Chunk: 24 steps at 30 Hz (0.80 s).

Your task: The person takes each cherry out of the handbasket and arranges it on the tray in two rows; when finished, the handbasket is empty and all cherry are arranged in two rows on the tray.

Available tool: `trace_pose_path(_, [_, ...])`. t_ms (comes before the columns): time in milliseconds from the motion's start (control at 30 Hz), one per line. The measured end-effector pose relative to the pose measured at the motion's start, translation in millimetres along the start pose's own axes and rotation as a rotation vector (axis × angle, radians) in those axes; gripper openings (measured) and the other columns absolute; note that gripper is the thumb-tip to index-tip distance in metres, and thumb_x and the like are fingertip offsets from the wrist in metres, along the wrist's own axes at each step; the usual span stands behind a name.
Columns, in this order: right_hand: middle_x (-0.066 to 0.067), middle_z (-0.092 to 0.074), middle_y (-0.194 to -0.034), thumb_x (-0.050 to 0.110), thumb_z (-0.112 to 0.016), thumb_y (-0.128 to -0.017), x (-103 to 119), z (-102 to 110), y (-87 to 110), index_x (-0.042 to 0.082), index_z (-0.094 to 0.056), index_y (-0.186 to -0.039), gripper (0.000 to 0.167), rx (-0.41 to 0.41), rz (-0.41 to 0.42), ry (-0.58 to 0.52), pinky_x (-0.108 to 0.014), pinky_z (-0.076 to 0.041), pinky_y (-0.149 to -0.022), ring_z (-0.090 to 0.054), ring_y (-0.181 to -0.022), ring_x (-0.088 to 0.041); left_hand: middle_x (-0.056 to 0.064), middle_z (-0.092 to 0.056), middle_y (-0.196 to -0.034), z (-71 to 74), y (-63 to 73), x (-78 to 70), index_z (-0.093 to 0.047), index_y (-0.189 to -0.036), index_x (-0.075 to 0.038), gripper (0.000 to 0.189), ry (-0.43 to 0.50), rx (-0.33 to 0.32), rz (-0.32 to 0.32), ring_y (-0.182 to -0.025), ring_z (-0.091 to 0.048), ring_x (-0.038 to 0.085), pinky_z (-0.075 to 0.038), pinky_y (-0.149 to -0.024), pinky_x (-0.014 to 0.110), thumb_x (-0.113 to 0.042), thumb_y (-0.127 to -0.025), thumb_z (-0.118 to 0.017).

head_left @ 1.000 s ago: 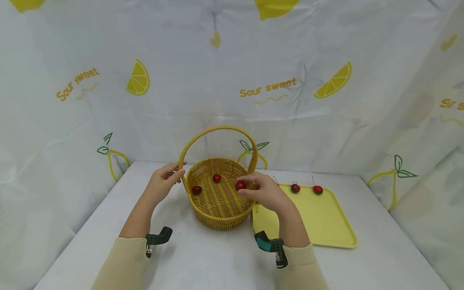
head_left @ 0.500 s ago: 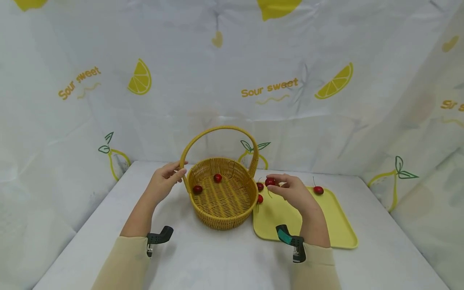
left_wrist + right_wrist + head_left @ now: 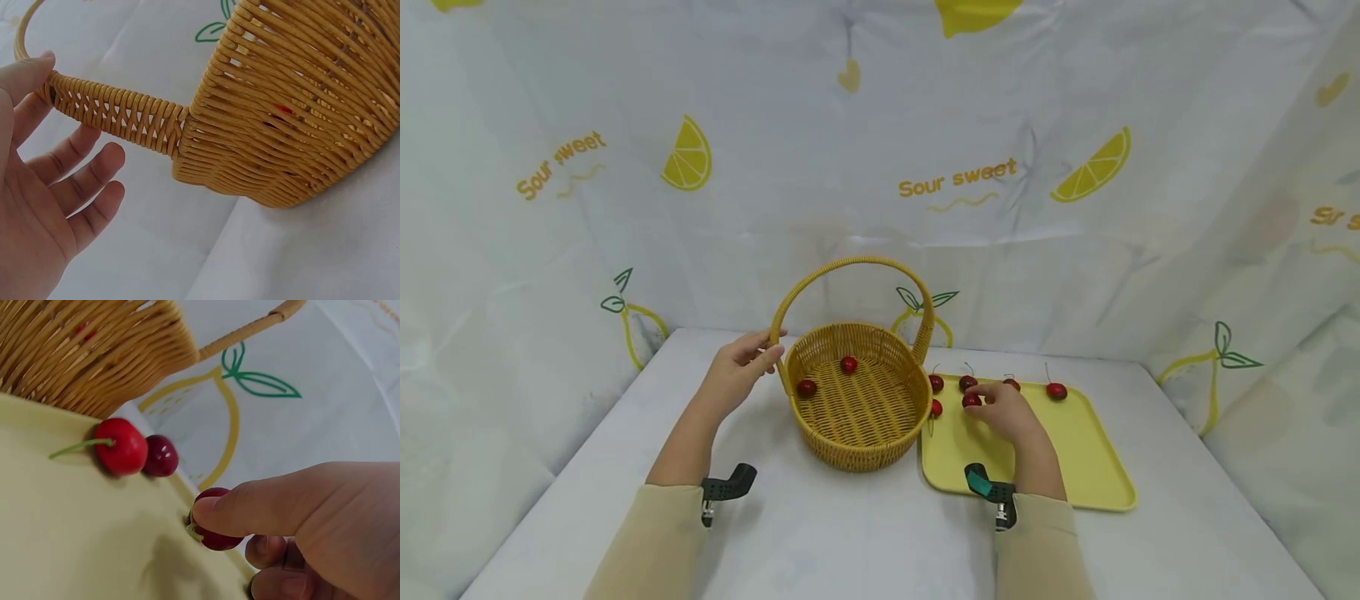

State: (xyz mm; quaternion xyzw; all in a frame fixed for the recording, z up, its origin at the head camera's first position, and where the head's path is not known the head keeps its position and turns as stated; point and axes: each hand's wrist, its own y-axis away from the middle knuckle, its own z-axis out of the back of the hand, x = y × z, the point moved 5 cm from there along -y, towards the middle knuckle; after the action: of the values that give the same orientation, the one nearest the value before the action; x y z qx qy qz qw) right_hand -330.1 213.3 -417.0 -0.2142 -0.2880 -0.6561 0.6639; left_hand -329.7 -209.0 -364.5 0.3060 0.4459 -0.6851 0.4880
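Observation:
In the head view my left hand (image 3: 737,372) pinches the handle of a yellow-brown wicker basket (image 3: 859,458) low on its left side. The left wrist view shows thumb and index finger at the handle (image 3: 119,112), the other fingers loosely bent. Two red cherries (image 3: 848,364) lie inside the basket. My right hand (image 3: 1009,414) pinches a dark red cherry (image 3: 219,540) between thumb and fingers, low over the yellow tray (image 3: 1082,467). The cherry's far side is hidden by the fingers. Whether it touches the tray I cannot tell.
Along the tray's back and left edges lie more stemmed cherries, among them a bright red cherry (image 3: 936,408) and a cherry (image 3: 1057,391) at the far right. The basket stands against the tray's left side. A lemon-printed white curtain (image 3: 775,167) hangs behind the table.
My right hand has moved right from the basket's rim to the tray, then down, with the cherry in its fingers. My left hand has stayed on the handle.

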Motion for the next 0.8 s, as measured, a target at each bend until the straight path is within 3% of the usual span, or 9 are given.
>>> trace_pose_path(133, [-0.029,-0.059,-0.127,0.017,-0.071,-0.096,-8.5,-4.1,-4.5,0.0,-0.065,-0.133,0.042,0.001,-0.029,0.024,-0.055,-0.047,-0.095,-0.055,-0.105,-0.038,0.013,-0.062,-0.114,-0.5,0.1,-2.7,-0.065,-0.14,-0.013,0.042,-0.001,0.0,-0.005,-0.095,-0.061,0.032,-0.046,-0.082,0.041,-0.032,-0.103,-0.065])
trace_pose_path(300, [-0.024,-0.062,-0.119,0.017,-0.071,-0.095,-15.3,-9.9,-8.9,-0.001,-0.066,-0.132,0.041,-0.007,-0.037,0.005,-0.053,-0.046,-0.095,-0.054,-0.102,-0.035,0.015,-0.062,-0.114,-0.8,0.7,-3.2,-0.064,-0.141,-0.011,0.04,-0.013,-0.002,-0.005,-0.095,-0.061,0.034,-0.047,-0.081,0.039,-0.027,-0.105,-0.063])
trace_pose_path(467, [-0.022,-0.064,-0.116,0.016,-0.072,-0.094,-17.3,-12.0,-9.7,-0.001,-0.067,-0.129,0.039,-0.021,-0.039,0.0,-0.052,-0.047,-0.094,-0.055,-0.1,-0.035,0.021,-0.061,-0.114,-1.1,7.0,-22.2,-0.062,-0.14,-0.002,0.038,-0.011,0.003,0.001,-0.097,-0.06,0.044,-0.047,-0.083,0.041,-0.018,-0.106,-0.061])
trace_pose_path(667, [-0.026,-0.059,-0.124,0.018,-0.072,-0.095,-16.0,-8.1,-8.2,0.001,-0.063,-0.136,0.045,-0.01,-0.049,-0.033,-0.053,-0.046,-0.095,-0.053,-0.106,-0.037,0.018,-0.062,-0.115,-0.9,4.8,-13.4,-0.061,-0.142,-0.006,0.04,-0.016,0.001,0.0,-0.097,-0.06,0.041,-0.046,-0.085,0.042,-0.023,-0.106,-0.06])
trace_pose_path(800, [-0.024,-0.056,-0.121,0.02,-0.071,-0.096,-9.0,0.3,-2.6,0.002,-0.061,-0.14,0.048,-0.021,-0.034,-0.052,-0.049,-0.046,-0.09,-0.051,-0.105,-0.036,0.022,-0.061,-0.114,-1.2,11.8,-32.5,-0.06,-0.142,-0.002,0.039,-0.011,0.011,0.023,-0.099,-0.059,0.046,-0.045,-0.086,0.042,-0.019,-0.106,-0.06])
